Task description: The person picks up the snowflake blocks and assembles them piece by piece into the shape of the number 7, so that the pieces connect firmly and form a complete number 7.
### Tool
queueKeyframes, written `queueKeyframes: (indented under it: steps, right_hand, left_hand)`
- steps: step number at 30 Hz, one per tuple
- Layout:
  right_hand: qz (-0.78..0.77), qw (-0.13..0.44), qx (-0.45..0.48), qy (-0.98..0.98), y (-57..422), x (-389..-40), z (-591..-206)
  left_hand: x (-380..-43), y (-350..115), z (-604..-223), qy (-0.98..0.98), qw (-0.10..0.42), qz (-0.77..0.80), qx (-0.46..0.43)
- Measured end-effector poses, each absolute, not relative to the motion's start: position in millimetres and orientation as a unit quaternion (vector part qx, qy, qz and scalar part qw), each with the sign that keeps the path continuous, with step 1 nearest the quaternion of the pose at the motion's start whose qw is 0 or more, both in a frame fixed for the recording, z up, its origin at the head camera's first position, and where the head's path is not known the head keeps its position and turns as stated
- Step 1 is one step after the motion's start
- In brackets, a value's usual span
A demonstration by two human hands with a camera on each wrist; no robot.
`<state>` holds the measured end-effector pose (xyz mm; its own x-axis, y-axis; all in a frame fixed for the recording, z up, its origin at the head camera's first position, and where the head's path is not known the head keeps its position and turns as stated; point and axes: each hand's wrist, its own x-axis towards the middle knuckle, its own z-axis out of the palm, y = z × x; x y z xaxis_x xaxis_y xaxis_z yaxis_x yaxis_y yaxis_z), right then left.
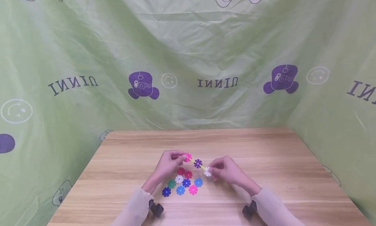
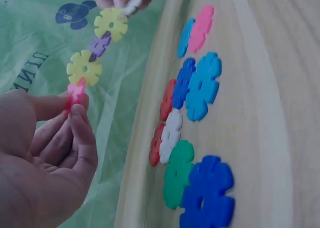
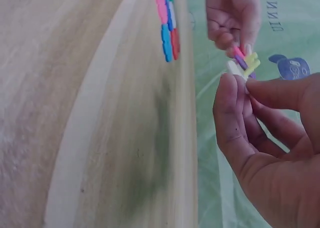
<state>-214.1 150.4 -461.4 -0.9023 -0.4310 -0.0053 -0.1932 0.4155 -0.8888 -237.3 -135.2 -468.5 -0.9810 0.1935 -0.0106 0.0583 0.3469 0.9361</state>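
Observation:
A short chain of interlocking snowflake discs hangs between the two hands above the table. My left hand point(image 1: 168, 164) pinches the pink disc point(image 1: 188, 157) at one end between thumb and fingers. From there the chain runs through a yellow disc point(image 2: 84, 69), a purple disc point(image 1: 198, 163) and another yellow disc point(image 2: 111, 24). At the other end is a white disc point(image 1: 207, 171), which my right hand point(image 1: 228, 171) pinches. In the right wrist view the right fingertips partly cover the white disc.
Loose discs lie grouped on the wooden table point(image 1: 132, 200), below the chain: two red point(image 1: 188, 174), a white point(image 1: 179, 179), a green point(image 1: 171, 184), two dark blue point(image 1: 166, 191), two light blue point(image 1: 198, 182) and a pink point(image 1: 193, 189). A green printed curtain point(image 1: 182, 49) surrounds the table.

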Motion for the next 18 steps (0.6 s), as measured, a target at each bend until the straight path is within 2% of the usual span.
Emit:
queueKeyframes:
  steps: [10, 18]
  right_hand:
    - [-0.633, 0.125, -0.099, 0.757, 169, -223, -463]
    - [-0.668, 0.122, -0.077, 0.73, 177, -225, -460]
  left_hand:
    - [-242, -153, -475, 0.913, 0.065, 0.366, 0.168]
    - [-240, -158, -476, 0.914, 0.09, 0.352, 0.179]
